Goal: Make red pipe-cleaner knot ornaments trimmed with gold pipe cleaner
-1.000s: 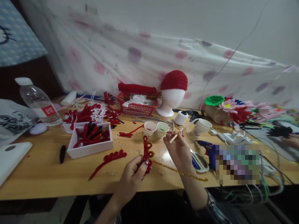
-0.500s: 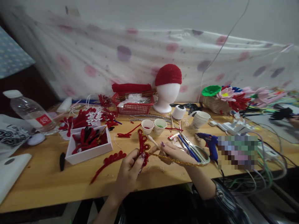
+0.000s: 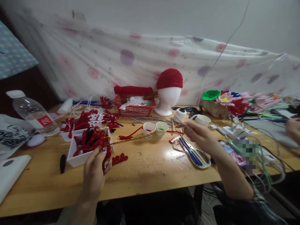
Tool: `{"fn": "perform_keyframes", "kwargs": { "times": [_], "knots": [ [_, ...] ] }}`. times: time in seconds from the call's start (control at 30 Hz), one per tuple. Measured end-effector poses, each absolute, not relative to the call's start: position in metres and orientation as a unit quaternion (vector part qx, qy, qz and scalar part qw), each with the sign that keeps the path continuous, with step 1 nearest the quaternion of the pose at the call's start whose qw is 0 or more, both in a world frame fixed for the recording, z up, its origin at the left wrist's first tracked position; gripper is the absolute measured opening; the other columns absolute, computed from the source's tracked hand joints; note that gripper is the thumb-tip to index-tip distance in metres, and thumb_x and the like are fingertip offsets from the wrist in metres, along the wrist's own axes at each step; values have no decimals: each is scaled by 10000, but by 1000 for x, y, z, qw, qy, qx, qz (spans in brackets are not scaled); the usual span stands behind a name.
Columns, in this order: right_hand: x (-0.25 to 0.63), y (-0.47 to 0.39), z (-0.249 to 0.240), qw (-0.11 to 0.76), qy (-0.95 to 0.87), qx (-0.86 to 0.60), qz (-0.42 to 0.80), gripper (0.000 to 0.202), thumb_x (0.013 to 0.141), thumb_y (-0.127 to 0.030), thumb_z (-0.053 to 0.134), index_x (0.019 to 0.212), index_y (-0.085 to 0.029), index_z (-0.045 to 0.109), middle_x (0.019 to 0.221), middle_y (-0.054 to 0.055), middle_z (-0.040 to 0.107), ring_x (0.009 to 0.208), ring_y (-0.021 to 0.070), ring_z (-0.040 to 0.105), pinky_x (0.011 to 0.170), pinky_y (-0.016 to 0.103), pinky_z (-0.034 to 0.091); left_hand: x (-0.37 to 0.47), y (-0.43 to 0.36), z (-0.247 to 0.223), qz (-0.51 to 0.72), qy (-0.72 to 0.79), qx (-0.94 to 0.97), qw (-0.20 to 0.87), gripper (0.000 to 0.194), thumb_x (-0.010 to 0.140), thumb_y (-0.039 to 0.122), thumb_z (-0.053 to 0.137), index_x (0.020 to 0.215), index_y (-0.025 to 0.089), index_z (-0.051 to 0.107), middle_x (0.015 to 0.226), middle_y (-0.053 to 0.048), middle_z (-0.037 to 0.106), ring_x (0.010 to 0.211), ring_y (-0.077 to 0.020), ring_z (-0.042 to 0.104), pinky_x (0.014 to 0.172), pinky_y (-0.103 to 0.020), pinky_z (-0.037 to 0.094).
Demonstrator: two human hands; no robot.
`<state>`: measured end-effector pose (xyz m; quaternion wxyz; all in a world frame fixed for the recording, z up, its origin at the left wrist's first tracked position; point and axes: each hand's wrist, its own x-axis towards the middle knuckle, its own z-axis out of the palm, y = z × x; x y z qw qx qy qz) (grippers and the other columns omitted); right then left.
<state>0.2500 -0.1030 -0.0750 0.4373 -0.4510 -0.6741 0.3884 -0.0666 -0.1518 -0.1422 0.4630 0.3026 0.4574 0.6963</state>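
Note:
My left hand [image 3: 93,167] is closed on a red chenille piece [image 3: 106,150] with gold trim, held in front of the white box. A thin gold tinsel stem [image 3: 136,137] runs out from it to the right, towards the paper cups. My right hand [image 3: 199,134] is raised above the scissors [image 3: 199,154], its fingertips pinched together. Whatever they hold, if anything, is too small to make out. Below the left hand's fingers a red scalloped chenille piece [image 3: 120,158] lies on the wooden table [image 3: 145,175].
Two paper cups [image 3: 149,128] hold red and green bits. The white box [image 3: 79,159] is full of red pieces. Behind stand a red basket [image 3: 136,111] and a white foam head [image 3: 167,100]. A bottle [image 3: 35,112] is at left. Another person's hand [image 3: 294,128] shows far right.
My left hand has moved left with the red chenille piece. My right hand has moved right and up, away from it. The white stick it held no longer shows, and the arm now covers the glue gun.

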Motion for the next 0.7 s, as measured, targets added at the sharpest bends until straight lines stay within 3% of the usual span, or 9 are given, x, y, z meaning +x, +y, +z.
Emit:
{"fn": "perform_keyframes", "kwargs": {
  "times": [0.07, 0.2, 0.3, 0.37, 0.43, 0.5, 0.63, 0.7],
  "knots": [
    [238, -104, -82, 393, -712, -462, 354, 188, 851, -381, 687, 863, -197, 723, 652, -8, 566, 555, 114, 428, 487, 234, 302, -69, -156, -139, 718, 434, 282, 464, 290, 689, 269, 695, 549, 196, 452, 431, 88, 390, 373, -50, 325, 365, -156, 260],
    [213, -97, -113, 306, -766, -470, 314, 157, 830, -240, 679, 680, -199, 698, 550, -26, 557, 508, 112, 439, 494, 236, 287, -67, -162, -136, 733, 400, 247, 492, 315, 708, 259, 692, 520, 188, 449, 391, 90, 370, 332, -40, 297, 342, -159, 248],
    [206, -88, -126, 268, -786, -469, 300, 101, 791, -169, 686, 708, -210, 725, 577, -16, 628, 515, 125, 498, 506, 238, 330, -67, -163, -136, 745, 376, 205, 512, 284, 710, 233, 675, 526, 188, 463, 382, 94, 363, 323, -40, 287, 330, -167, 247],
    [209, -83, -121, 247, -795, -463, 305, 113, 760, -133, 699, 776, -230, 757, 723, 10, 727, 632, 159, 615, 578, 248, 428, -67, -161, -136, 750, 362, 183, 522, 282, 700, 211, 664, 515, 191, 452, 383, 92, 364, 323, -40, 291, 327, -176, 250],
    [215, -80, -107, 218, -800, -458, 321, 187, 743, -99, 697, 824, -248, 778, 871, 23, 774, 769, 185, 692, 669, 262, 501, -65, -161, -135, 749, 356, 173, 531, 288, 701, 202, 654, 509, 193, 439, 387, 90, 369, 323, -39, 292, 327, -181, 251],
    [223, -78, -84, 176, -800, -457, 346, 242, 745, -72, 675, 864, -248, 793, 885, 22, 786, 760, 181, 721, 654, 249, 529, -63, -162, -135, 743, 355, 171, 541, 287, 709, 211, 647, 515, 193, 436, 388, 93, 371, 318, -35, 291, 324, -177, 245],
    [237, -72, -22, 36, -747, -497, 440, 285, 727, -70, 686, 969, -175, 794, 738, 31, 776, 491, 125, 675, 420, 176, 459, -58, -166, -138, 731, 372, 170, 547, 235, 706, 254, 654, 565, 191, 476, 368, 104, 366, 306, -32, 298, 327, -157, 253],
    [241, -71, 12, 4, -665, -579, 472, 314, 729, -85, 674, 1026, -124, 772, 674, 13, 756, 391, 67, 604, 387, 135, 374, -56, -168, -140, 724, 382, 168, 549, 204, 690, 279, 672, 605, 187, 512, 370, 111, 366, 307, -31, 293, 329, -150, 254]
  ]
}}
